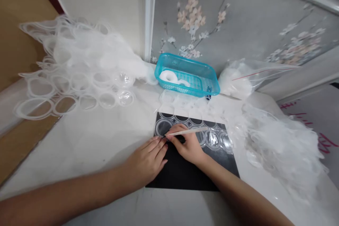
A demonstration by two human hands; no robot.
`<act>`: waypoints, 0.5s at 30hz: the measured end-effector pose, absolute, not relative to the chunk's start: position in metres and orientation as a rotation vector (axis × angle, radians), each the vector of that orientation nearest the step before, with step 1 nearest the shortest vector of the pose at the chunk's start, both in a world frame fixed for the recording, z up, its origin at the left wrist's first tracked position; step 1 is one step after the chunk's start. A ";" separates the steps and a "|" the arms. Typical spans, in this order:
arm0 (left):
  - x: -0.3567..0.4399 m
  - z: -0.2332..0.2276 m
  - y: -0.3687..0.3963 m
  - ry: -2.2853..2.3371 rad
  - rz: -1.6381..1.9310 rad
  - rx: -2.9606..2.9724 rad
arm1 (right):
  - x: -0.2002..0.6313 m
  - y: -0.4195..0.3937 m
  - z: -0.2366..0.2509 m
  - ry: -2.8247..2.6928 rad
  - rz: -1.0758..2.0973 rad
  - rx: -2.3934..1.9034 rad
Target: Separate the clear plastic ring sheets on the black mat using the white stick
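A black mat lies on the white table, and a clear plastic sheet of joined rings covers its far part. My right hand pinches a thin, pale, pen-like stick, its dark tip down at the sheet's near left edge. Close beside that tip, my left hand lies flat with fingers stretched out, its fingertips at the edge of the sheet and mat. What kind of tool the stick is, I cannot tell. My right fingers hide part of the rings.
Behind the mat stands a blue plastic basket holding white rings. A large heap of ring sheets rises at the left, and another pile lies at the right. A clear zip bag with white contents leans by the wall.
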State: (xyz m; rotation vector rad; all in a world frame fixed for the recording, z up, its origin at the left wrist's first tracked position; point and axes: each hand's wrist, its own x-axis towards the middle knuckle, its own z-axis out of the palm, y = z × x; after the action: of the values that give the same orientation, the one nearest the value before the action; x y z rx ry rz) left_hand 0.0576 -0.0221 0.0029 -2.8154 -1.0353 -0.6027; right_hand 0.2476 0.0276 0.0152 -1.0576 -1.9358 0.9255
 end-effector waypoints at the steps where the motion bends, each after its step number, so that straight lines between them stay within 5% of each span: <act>1: 0.057 0.004 -0.021 -1.046 -0.604 -2.840 | 0.247 0.027 0.015 -1.964 0.897 -1.039; 15: 0.057 0.010 -0.016 -1.011 -0.590 -2.844 | 0.248 0.026 0.011 -1.845 0.980 -1.058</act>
State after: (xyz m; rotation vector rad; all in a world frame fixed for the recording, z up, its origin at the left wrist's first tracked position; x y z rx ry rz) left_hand 0.0567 -0.0162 0.0102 -2.8435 -1.0109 -0.5905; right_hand 0.2483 0.0259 0.0112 -1.0581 -1.8452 0.9802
